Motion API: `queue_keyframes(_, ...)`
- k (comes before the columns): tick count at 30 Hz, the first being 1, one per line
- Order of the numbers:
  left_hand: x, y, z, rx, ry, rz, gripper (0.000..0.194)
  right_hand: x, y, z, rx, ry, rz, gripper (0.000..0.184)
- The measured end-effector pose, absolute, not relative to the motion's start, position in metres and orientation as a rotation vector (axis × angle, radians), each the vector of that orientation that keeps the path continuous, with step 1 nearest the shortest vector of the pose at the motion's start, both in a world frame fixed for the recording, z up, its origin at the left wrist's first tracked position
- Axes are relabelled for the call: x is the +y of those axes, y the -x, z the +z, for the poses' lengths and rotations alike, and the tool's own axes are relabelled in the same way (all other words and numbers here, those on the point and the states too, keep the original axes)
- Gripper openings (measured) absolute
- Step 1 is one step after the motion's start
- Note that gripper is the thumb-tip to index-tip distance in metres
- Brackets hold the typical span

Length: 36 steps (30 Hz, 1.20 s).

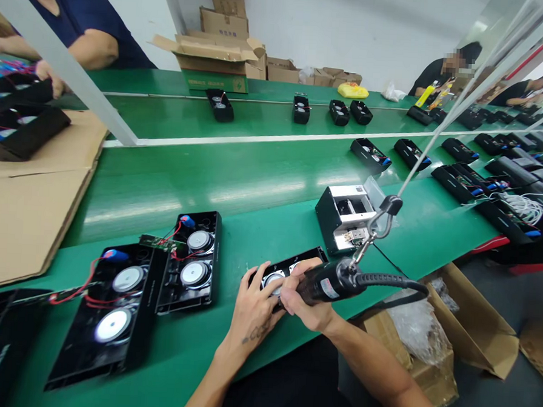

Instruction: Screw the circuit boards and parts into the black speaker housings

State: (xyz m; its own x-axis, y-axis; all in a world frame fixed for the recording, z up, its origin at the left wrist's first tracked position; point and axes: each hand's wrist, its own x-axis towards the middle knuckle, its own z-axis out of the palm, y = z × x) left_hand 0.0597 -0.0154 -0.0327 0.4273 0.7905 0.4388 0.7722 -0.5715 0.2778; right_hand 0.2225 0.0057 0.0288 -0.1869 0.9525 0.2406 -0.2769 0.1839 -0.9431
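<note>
"Where is the speaker housing [313, 254]?"

"On the green bench mat [246, 238], in front of the person, just this side of the black-and-silver screw feeder [343, 216]."

"And the left hand [253, 309]?"

"Over the housing's left end, fingers spread across it beside the round speaker driver [273, 280]. I can't tell whether they clamp or merely rest."

"The right hand [309, 306]?"

"Wrapped round the electric screwdriver [328, 285], its fingertips close to the left hand's, above the housing's middle. The bit is hidden."

"So the housing lies beneath both sets of fingers?"

"Yes, with its far right corner showing beyond the screwdriver, which is clipped to a metal hook [363, 251]."
</note>
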Motion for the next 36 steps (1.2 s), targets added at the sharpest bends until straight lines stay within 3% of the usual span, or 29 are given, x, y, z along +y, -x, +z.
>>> queue_keyframes(4, -0.015, -0.059, -0.032, 1.438, -2.650, 0.839, 0.012, 0.008, -0.223, 0.039, -1.267, 0.563, 1.249, 0.027)
queue_keyframes(13, -0.014, -0.059, -0.032, 1.443, -2.627, 0.783, 0.013, 0.020, -0.240, 0.068, -1.125, 0.524, 1.242, 0.028)
queue_keyframes(19, -0.009, -0.056, -0.043, 1.419, -2.606, 0.928, 0.031, 0.095, -0.325, 0.123, -0.729, 0.664, 0.700, 0.034)
queue_keyframes(24, -0.004, -0.054, -0.052, 1.386, -2.604, 1.045, 0.037, 0.162, -0.378, 0.130, -0.742, 0.840, 0.291, 0.050)
queue_keyframes(29, -0.004, -0.053, -0.053, 1.375, -2.574, 1.050, 0.033, 0.139, -0.382, 0.122, -0.914, 0.940, 0.263, 0.042)
queue_keyframes(36, -0.004, -0.052, -0.048, 1.393, -2.552, 1.026, 0.029, 0.107, -0.371, 0.084, -1.034, 1.053, 0.493, 0.033)
